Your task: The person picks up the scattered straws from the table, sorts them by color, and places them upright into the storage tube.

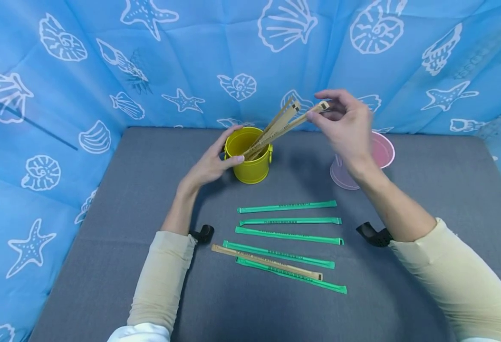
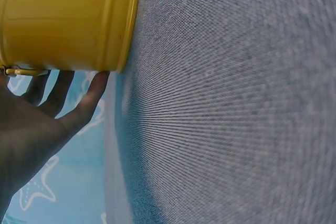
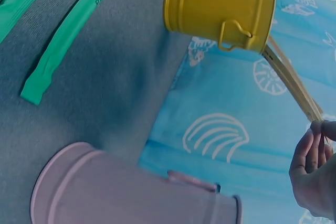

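while the left hand (image 1: pixel 209 164) curves round the yellow bucket (image 1: pixel 252 172), thumb laid over the near rim and fingers against the side, the right hand (image 1: pixel 348 123) pinches the upper end of a tan wrapped stick (image 1: pixel 286 129) between thumb and fingers. from where i stand, that stick slants down into the bucket's mouth, with more tan sticks (image 1: pixel 278 124) leaning close beside it. a pink bucket (image 3: pixel 131 192) stands upright near the right forearm. on the grey cloth (image 1: pixel 148 166) lie five green sticks (image 1: pixel 286 206), a single tan stick (image 1: pixel 267 261) lying between the two nearest the person.
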A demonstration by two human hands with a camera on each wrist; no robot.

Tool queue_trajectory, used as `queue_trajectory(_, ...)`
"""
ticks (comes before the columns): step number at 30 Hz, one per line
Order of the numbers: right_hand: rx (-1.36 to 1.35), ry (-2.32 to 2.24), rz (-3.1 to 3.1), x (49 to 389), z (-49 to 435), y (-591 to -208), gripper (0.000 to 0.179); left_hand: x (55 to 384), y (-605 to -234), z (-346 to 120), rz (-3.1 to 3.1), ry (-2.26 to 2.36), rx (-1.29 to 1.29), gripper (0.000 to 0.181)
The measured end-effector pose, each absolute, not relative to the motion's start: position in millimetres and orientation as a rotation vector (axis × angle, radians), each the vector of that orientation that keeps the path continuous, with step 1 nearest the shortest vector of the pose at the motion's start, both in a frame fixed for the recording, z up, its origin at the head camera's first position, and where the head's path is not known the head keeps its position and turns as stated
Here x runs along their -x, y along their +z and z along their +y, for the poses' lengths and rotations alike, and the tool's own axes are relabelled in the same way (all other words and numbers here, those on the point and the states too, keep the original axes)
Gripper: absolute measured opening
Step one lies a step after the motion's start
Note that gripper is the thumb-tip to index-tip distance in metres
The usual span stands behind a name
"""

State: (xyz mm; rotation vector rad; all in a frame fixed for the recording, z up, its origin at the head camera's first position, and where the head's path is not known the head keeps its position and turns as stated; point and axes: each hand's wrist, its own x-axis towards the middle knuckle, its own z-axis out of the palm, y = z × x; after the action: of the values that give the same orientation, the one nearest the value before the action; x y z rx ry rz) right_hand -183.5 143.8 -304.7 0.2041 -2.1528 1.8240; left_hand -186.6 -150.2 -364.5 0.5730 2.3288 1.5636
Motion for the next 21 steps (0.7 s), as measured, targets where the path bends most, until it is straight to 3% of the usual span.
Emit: queue_trajectory(21,-0.186,1.717,-2.358,181.5,127.7,-317.0,0.042,185.8,-366.0,-150.7,2.334,1.562,-0.549,0.073)
